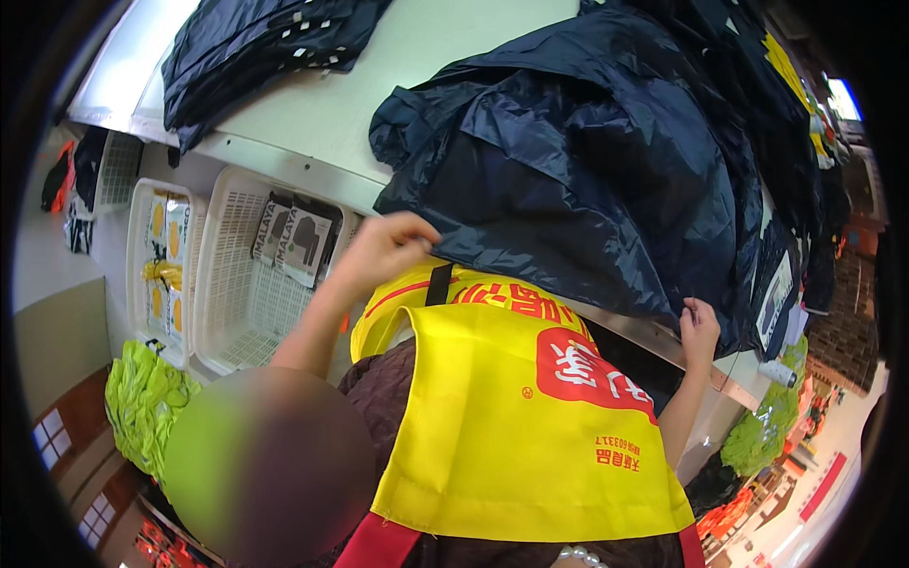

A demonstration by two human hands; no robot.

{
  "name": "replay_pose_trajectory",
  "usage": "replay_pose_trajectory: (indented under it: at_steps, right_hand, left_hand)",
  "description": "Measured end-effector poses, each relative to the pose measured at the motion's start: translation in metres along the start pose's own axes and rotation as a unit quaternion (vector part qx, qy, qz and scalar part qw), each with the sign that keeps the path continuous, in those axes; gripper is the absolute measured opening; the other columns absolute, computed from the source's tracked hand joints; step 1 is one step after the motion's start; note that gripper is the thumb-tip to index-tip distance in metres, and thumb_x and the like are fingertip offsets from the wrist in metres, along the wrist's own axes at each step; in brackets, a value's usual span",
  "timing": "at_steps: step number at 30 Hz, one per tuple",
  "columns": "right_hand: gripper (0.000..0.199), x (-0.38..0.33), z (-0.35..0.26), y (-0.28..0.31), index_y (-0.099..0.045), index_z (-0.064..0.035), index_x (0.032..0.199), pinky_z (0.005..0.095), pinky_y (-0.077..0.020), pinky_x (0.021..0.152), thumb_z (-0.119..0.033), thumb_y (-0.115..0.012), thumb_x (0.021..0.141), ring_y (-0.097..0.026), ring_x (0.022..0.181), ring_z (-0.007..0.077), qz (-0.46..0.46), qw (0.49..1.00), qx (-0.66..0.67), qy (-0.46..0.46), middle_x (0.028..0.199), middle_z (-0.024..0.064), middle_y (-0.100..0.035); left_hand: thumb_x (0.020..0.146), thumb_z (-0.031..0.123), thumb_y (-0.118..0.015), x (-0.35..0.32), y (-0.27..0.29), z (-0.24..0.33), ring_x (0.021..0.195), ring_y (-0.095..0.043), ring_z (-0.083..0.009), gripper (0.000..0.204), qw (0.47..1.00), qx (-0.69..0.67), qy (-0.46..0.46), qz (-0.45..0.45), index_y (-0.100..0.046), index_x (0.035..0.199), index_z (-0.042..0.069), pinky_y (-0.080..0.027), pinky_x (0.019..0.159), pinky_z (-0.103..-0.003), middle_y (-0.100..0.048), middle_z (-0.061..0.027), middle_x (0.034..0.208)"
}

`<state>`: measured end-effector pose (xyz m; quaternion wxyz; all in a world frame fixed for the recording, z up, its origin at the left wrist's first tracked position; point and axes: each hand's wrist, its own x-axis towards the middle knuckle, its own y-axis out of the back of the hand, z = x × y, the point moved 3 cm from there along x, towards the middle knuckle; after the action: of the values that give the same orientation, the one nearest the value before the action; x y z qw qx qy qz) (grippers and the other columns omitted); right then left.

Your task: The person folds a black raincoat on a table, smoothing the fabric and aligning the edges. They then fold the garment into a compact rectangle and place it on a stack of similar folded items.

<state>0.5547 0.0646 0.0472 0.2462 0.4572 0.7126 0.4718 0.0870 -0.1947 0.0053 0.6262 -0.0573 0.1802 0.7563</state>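
Observation:
A shiny dark navy garment (568, 180), thin and crinkled, is spread over the edge of the white table (379, 66) in front of me. My left hand (390, 251) is closed at its near left edge, the fingertips pinching the fabric. At the near right edge, my right hand (699, 331) pinches the cloth between thumb and fingers. Between the two hands the hem runs along the table's front, just above my yellow apron (502, 407). The far part of the garment merges with other dark fabric behind it, so its full outline is hard to tell.
More folded dark garments (270, 57) lie at the table's far left. Below the edge, a white plastic basket (213, 265) holds flat printed packages (305, 239). Bright green fabric (142, 407) is heaped at lower left. Beyond my right hand lies a small white cylinder (778, 373).

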Motion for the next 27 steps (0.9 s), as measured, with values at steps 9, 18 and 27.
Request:
replay_pose_trajectory:
  at_steps: [9,18,27]
  right_hand:
    - [0.015,0.042,-0.232,-0.082,-0.062,0.002,0.095,0.0251,-0.0463,0.06,0.0,-0.063,0.08,-0.059,0.067,0.0169,-0.138,0.957,0.167,0.195,0.085,0.0109,-0.061]
    - [0.017,0.043,-0.27,-0.138,-0.062,0.0029,0.095,0.0299,-0.048,0.063,-0.006,-0.063,0.081,-0.061,0.07,0.0257,-0.293,0.915,0.199,0.195,0.083,0.0146,-0.062]
    - [0.016,0.034,-0.205,-0.192,-0.061,0.0002,0.095,0.0325,-0.0492,0.065,-0.003,-0.058,0.08,-0.061,0.075,0.0302,-0.206,0.935,0.186,0.221,0.085,0.0144,-0.061]
  left_hand:
    - [0.086,0.012,-0.055,-0.018,0.04,-0.065,0.064,-0.052,-0.0066,0.021,0.896,-0.276,0.017,0.348,-0.059,0.104,0.001,-0.042,0.052,-0.019,-0.059,-0.0021,0.082]
    - [0.084,0.011,-0.066,-0.01,-0.01,-0.054,0.063,-0.051,-0.0027,0.024,0.881,-0.265,-0.045,0.39,-0.064,0.105,0.0,-0.038,0.055,-0.017,-0.063,0.0015,0.081]
    - [0.087,0.009,-0.063,-0.017,0.038,-0.051,0.052,-0.046,-0.0016,0.009,0.83,-0.18,-0.096,0.518,-0.064,0.09,0.001,-0.035,0.047,-0.016,-0.063,-0.0007,0.07]
